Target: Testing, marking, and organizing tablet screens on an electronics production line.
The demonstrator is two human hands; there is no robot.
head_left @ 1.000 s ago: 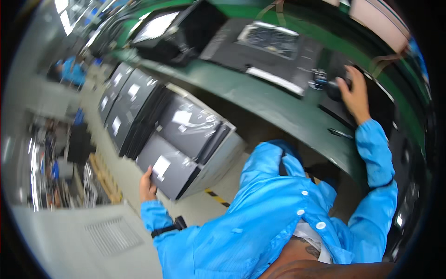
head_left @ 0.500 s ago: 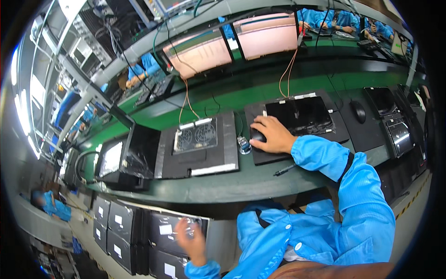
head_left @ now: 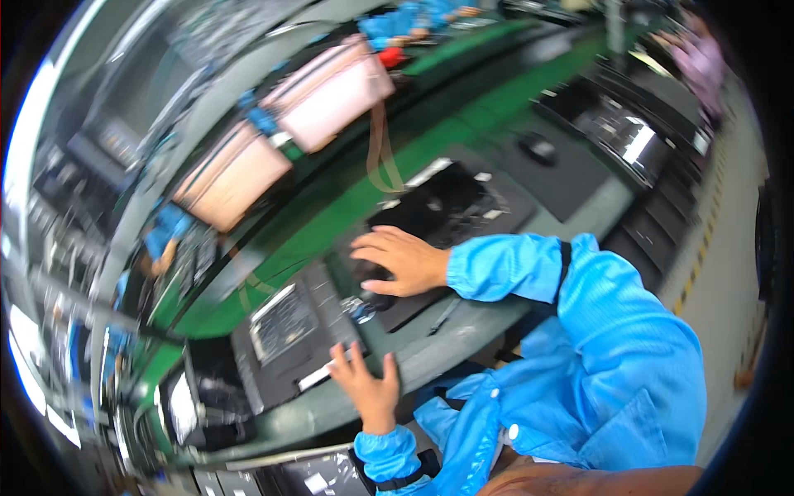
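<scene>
Laptop (head_left: 285, 335) lies leftmost on the green tabletop (head_left: 430, 351); left hand (head_left: 368, 384), fingers spread open, rests at its near edge. Right hand (head_left: 401, 260) cups a dark mouse (head_left: 370, 273) beside another laptop (head_left: 447, 207).

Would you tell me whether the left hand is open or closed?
Open: the left hand has its fingers spread at the edge of the dark laptop base.

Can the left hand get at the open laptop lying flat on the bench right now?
Probably yes: the left hand, fingers spread, already sits at the near edge of the laptop, and nothing lies between them.
</scene>
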